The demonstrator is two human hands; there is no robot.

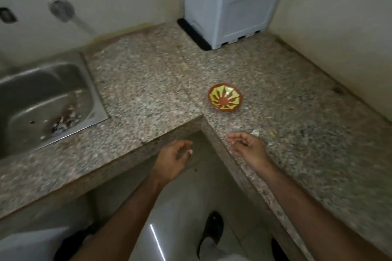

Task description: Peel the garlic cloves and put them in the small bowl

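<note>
A small red bowl (pixel 225 100) with a yellow-green sunburst pattern sits on the speckled stone counter (pixel 148 74), and I see nothing inside it. A pale garlic clove (pixel 255 132) and a small yellowish bit (pixel 273 133) lie on the counter just beyond my right hand. My right hand (pixel 247 148) hovers over the counter's inner corner edge, fingers loosely curled, holding nothing that I can see. My left hand (pixel 174 158) hangs in front of the counter edge, fingers relaxed and empty. The frame is blurred.
A steel sink (pixel 45 99) is set into the counter at the left, with a wall tap (pixel 63 11) above it. A white appliance (pixel 229 4) stands in the back corner. Below are the floor and my foot in a dark sandal (pixel 213 231).
</note>
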